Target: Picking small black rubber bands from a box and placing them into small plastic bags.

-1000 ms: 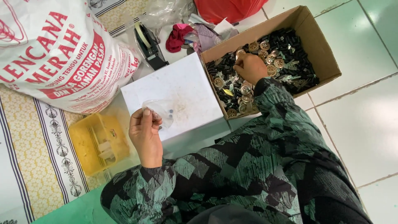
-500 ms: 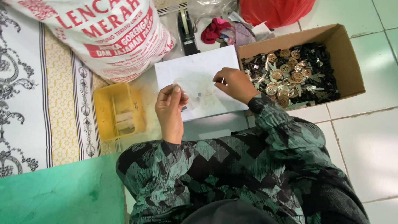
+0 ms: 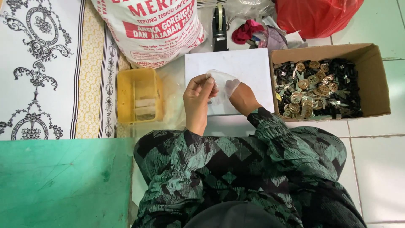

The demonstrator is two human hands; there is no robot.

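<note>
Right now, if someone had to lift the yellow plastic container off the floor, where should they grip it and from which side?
Probably by a long side wall of the yellow container, pinched over the open top from above. It lies flat with its mouth up. The sack crowds its far end, and the left hand with the small clear bag is busy on its right, so the mat side looks freest.
</note>
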